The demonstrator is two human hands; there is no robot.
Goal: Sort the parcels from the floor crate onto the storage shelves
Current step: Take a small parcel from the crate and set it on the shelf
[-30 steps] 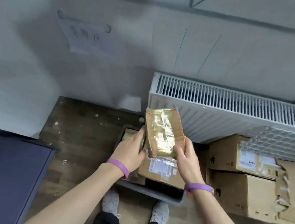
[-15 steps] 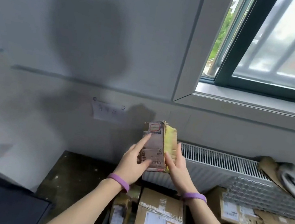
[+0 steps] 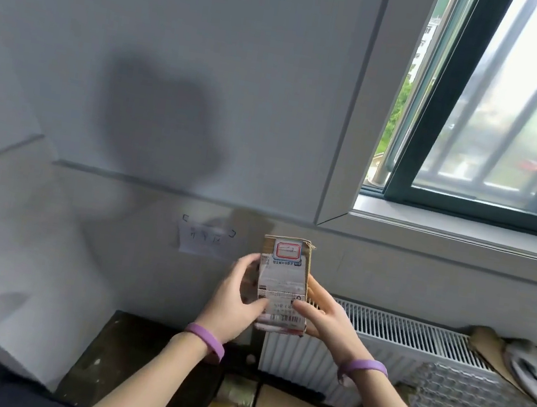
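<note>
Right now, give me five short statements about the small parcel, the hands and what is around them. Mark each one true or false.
1. Both the left hand and the right hand hold the small parcel. True.
2. The parcel's printed label faces the camera. True.
3. The small parcel is held lying flat. False: it stands upright in the hands, in front of the wall.
4. The radiator is to the left of the parcel. False: it is to the right of it, below the window.
5. Each wrist wears a purple band. True.
</note>
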